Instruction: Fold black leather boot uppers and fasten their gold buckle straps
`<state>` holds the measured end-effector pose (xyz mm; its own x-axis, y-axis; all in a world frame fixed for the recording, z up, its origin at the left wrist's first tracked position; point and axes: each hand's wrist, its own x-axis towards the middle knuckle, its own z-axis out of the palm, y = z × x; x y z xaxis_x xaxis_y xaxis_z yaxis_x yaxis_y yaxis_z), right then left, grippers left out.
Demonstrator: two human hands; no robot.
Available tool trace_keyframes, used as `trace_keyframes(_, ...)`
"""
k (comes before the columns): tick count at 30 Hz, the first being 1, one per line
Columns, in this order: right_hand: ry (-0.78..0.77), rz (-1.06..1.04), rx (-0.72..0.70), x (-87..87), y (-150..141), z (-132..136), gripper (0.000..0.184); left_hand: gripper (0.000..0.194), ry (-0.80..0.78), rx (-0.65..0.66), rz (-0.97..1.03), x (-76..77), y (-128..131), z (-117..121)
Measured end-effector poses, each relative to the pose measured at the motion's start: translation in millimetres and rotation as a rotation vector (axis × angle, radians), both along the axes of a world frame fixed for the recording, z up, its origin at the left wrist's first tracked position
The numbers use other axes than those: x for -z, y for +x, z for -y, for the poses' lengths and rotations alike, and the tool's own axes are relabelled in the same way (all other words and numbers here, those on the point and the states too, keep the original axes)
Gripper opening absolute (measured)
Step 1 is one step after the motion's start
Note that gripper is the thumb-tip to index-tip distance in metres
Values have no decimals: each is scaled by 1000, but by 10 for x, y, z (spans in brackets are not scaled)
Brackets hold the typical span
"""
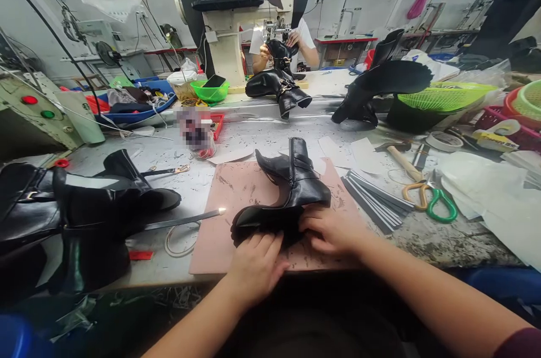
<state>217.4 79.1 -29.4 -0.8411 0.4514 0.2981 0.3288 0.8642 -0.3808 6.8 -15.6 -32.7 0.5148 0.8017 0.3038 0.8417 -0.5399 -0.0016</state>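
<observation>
A black leather boot upper point(302, 177) lies on a pink board point(224, 177) right in front of me, its strapped shaft pointing away. My left hand point(257, 262) holds the near edge of the boot upper, fingertips over the leather and thumb at the side. On the right, my right hand point(327, 228) grips the same edge with curled fingers, some of them hidden in the dark leather. Left of the board, more black boot uppers point(93, 206) are piled, and a strap with a metal tip point(190, 220) reaches from them onto the board.
Right of the board lie grey strips point(378, 200), scissors point(439, 203), a hammer point(403, 160) and a tape roll point(443, 142). Further back stand a sewing machine point(230, 31), a green basket point(210, 90) and more boots point(281, 90). Behind them a person's hands point(296, 39) hold a black boot.
</observation>
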Motion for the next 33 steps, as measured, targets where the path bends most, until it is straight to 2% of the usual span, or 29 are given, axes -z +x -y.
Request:
trace_keyframes(3,-29,52,-10,-28,2,80,40,71,-111,10,-40,1,-33,8)
trace_keyframes(5,-40,96,-60,-24,24,122,44,82,-157,70,-84,21,-60,9)
trace_keyframes(7,-38,133,-116,-8,69,145,44,85,-198,124,-137,42,-92,26)
trace_keyframes(11,-7,151,-132,15,154,169,44,71,-252,140,-158,18,-181,164)
trace_keyframes(14,25,138,-76,-20,143,212,44,55,-193,156,-97,-72,-292,304)
trace_keyframes(16,5,136,-7,-56,94,256,37,38,-118,139,18,-138,-393,346)
trace_keyframes(19,-171,1,236,-80,-44,315,25,20,124,-13,273,-202,-547,246)
trace_keyframes(21,-398,-253,455,-86,-187,328,32,29,235,-198,447,-217,-598,80)
trace_keyframes(23,-654,-537,579,-119,-359,318,48,41,105,-367,605,-225,-564,-100)
trace_keyframes(25,-815,-682,597,-198,-521,297,57,37,-162,-430,733,-235,-436,-223)
trace_keyframes(27,-809,-652,632,-308,-623,274,60,33,-359,-388,829,-244,-240,-247)
trace_keyframes(29,-728,-580,707,-410,-634,246,61,35,-468,-318,889,-238,-29,-186)
trace_keyframes(31,-690,-562,747,-462,-570,207,54,36,-494,-285,900,-206,143,-90)
trace_keyframes(33,-707,-573,747,-458,-477,160,41,37,-446,-280,865,-158,245,-9)
